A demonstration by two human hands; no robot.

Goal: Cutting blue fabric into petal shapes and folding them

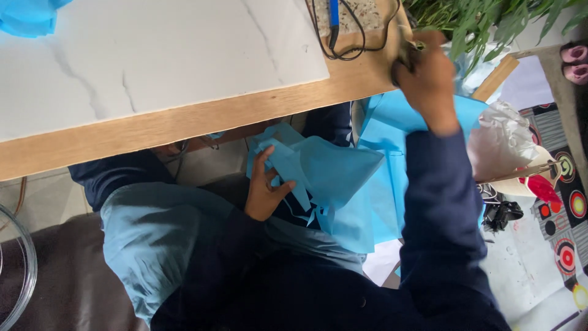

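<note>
My left hand (264, 187) rests in my lap below the table edge and grips a bunch of light blue fabric pieces (324, 171). More of the same blue fabric (386, 119) hangs down toward the right. My right hand (429, 70) reaches up to the table's right corner, its fingers closed around a small dark object (409, 48) with a metallic glint; what the object is I cannot tell. Both sleeves are dark navy.
A white marbled slab (153, 55) lies on the wooden table (184, 122). Black cables and a blue pen-like tool (334, 21) lie at its far edge. Green plant leaves (490, 18), a white bag (505, 144), a patterned mat (566, 208) and a glass bowl rim (24, 270) surround me.
</note>
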